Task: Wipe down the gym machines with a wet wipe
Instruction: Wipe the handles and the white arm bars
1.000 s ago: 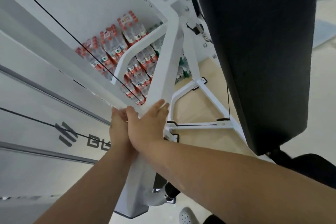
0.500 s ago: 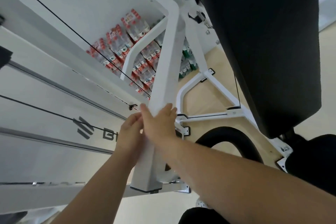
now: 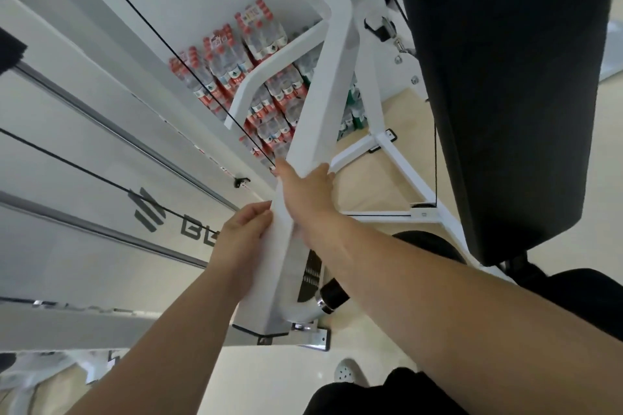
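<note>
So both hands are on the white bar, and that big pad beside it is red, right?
Not quite. The big pad is black, not red; the head view shows it to the right of the white bar. The rest holds: the left hand and the right hand are both on that bar.

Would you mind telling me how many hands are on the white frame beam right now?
2. The right hand grips the white beam higher up; the left hand holds its left edge just below. No other hands are in view.
</note>
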{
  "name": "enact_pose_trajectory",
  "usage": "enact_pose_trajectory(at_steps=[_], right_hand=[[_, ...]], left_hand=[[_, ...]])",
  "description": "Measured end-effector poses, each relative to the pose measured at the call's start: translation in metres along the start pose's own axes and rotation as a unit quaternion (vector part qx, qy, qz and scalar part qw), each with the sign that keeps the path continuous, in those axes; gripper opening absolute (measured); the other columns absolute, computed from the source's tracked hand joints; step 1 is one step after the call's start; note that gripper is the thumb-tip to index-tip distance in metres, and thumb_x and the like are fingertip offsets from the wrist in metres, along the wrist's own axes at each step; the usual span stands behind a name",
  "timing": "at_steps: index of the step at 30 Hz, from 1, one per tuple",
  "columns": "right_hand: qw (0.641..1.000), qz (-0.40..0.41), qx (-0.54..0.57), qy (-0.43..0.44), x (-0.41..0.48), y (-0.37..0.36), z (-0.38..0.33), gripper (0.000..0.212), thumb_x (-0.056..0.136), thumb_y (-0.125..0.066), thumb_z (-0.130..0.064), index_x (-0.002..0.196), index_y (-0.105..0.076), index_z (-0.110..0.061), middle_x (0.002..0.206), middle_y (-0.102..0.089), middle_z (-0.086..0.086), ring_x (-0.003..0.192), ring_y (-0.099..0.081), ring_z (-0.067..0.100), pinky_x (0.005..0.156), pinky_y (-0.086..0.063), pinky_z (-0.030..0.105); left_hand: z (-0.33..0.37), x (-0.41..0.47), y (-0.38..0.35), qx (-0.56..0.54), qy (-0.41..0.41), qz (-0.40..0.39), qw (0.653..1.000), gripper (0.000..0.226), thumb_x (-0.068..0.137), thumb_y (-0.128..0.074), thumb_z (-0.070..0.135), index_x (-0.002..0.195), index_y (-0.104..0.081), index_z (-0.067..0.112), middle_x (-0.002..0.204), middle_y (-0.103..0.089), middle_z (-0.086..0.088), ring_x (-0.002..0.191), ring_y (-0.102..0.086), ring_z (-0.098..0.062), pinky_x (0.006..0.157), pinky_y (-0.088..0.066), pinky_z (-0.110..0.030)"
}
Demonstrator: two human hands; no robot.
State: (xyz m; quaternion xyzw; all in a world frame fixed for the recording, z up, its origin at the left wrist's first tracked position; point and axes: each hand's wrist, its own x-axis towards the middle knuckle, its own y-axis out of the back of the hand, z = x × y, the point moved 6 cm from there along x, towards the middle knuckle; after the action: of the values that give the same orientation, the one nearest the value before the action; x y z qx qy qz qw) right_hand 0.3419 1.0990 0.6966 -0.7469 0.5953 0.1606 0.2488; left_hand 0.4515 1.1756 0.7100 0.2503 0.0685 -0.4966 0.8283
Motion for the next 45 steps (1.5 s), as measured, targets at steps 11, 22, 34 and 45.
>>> enact_pose_trajectory(at_steps=[11, 22, 34, 45], right_hand=[[0.991, -0.017, -0.102, 0.086, 0.041, 0.008, -0.05, 0.127, 0.082, -0.068, -0.066, 0.157, 0.024, -0.02, 0.169, 0.02, 0.004, 0.157, 0.007, 0.028, 0.126, -0.012, 0.053], [0.984, -0.025, -0.136, 0.113, 0.065, 0.009, -0.048, 0.123, 0.085, -0.07, -0.061, 0.158, 0.022, -0.024, 0.165, 0.031, -0.005, 0.157, 0.01, 0.019, 0.126, -0.013, 0.047], [0.887, 0.004, -0.359, 0.291, 0.118, 0.043, -0.092, 0.09, 0.1, -0.033, -0.066, 0.162, 0.009, -0.016, 0.167, 0.026, -0.005, 0.154, 0.023, 0.018, 0.127, 0.005, 0.041], [0.717, 0.018, -0.625, 0.308, 0.179, 0.057, -0.156, 0.099, 0.089, -0.011, -0.079, 0.163, -0.014, -0.013, 0.171, 0.002, 0.003, 0.157, 0.011, 0.019, 0.127, 0.006, 0.043]], left_hand=[[0.009, 0.017, 0.004, 0.101, -0.01, -0.028, 0.994, 0.026, 0.096, -0.056, 0.015, 0.081, -0.073, 0.029, 0.082, -0.071, 0.004, 0.077, -0.062, -0.018, 0.072, -0.049, -0.033], [0.059, 0.081, -0.033, 0.136, -0.087, -0.044, 0.986, 0.023, 0.088, -0.05, 0.04, 0.097, -0.069, 0.03, 0.1, -0.073, 0.002, 0.098, -0.067, -0.022, 0.089, -0.054, -0.05], [0.083, 0.121, -0.067, 0.298, -0.208, 0.004, 0.932, 0.031, 0.105, -0.037, 0.04, 0.087, -0.051, 0.019, 0.078, -0.059, -0.001, 0.076, -0.056, -0.022, 0.064, -0.038, -0.037], [0.085, 0.122, -0.067, 0.296, -0.209, 0.016, 0.932, 0.036, 0.104, -0.037, 0.042, 0.078, -0.046, 0.019, 0.072, -0.055, -0.001, 0.071, -0.054, -0.022, 0.066, -0.044, -0.04]])
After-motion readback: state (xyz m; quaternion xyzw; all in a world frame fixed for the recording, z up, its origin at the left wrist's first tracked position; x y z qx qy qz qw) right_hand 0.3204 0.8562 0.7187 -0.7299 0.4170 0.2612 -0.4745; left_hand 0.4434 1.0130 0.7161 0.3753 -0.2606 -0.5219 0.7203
